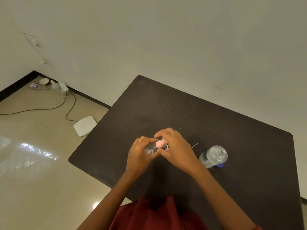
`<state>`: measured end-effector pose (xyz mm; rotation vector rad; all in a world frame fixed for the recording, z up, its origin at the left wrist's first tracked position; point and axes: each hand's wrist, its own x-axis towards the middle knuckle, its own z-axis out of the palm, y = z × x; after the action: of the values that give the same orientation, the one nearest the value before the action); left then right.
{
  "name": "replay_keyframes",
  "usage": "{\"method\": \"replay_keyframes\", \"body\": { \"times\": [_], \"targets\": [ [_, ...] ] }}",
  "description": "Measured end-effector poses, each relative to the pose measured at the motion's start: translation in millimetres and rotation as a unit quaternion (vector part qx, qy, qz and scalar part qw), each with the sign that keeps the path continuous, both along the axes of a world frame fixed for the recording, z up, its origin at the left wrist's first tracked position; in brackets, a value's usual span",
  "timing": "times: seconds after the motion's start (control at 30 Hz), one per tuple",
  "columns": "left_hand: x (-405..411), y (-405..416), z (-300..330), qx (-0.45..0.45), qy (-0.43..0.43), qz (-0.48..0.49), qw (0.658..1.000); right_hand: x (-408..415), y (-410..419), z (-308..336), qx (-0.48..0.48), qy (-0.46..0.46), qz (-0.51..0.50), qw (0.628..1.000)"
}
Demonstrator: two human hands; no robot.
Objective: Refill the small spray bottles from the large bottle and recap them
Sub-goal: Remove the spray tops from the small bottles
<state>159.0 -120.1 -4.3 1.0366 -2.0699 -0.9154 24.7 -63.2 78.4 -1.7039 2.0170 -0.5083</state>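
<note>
Head camera looks down on a dark table [232, 130] where both forearms reach forward from the bottom edge and meet near the table's middle. The left hand [139, 151] comes in from the lower left, its fingers curled round the clear body of a small spray bottle [150, 148], which lies tilted, almost on its side, between the two hands and above the tabletop. A thin ring sits on one finger of that hand. The right hand [174, 146] arches over from the right, wrist raised, with thumb and fingertips pinching the pink cap [160, 143] at the bottle's top. A bit of purple [167, 149] shows just under the right palm; what it belongs to cannot be told. To the right, near the right wrist but apart from it, the large bottle [214, 156] stands on the table with its mouth open, and a blue cap [220, 165] lies touching its base. A thin white tube [195, 145] rests between the right hand and the large bottle.
</note>
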Motion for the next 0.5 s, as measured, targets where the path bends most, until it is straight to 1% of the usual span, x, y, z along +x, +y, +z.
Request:
{"method": "replay_keyframes", "body": {
  "times": [0.07, 0.13, 0.2, 0.3, 0.33, 0.43, 0.5],
  "targets": [
    [3.6, 1.7, -1.9, 0.003, 0.001, -0.003, 1.0, 4.2, 1.0, 1.8, 0.021, -0.016, -0.042, 0.999],
    [6.1, 2.4, -1.8, 0.005, -0.007, -0.008, 1.0, 7.8, 0.8, -0.6, 0.037, -0.001, -0.073, 0.997],
    [8.5, 2.7, -2.3, 0.012, -0.011, -0.011, 1.0, 12.9, 0.9, -6.0, 0.02, 0.027, -0.061, 0.998],
    [14.1, 2.8, -7.8, 0.023, -0.002, -0.015, 1.0, 19.7, 3.2, -11.1, 0.012, 0.002, -0.03, 0.999],
    [16.2, 2.8, -9.0, 0.027, 0.002, -0.019, 0.999, 22.3, 3.5, -11.6, 0.019, 0.001, -0.031, 0.999],
    [20.8, 2.1, -9.9, 0.036, 0.006, -0.031, 0.999, 27.7, 4.0, -11.2, 0.021, 0.0, -0.081, 0.996],
    [24.0, 1.5, -10.7, 0.041, -0.002, -0.033, 0.999, 30.1, 4.1, -15.9, 0.01, 0.014, -0.073, 0.997]
  ]
}}
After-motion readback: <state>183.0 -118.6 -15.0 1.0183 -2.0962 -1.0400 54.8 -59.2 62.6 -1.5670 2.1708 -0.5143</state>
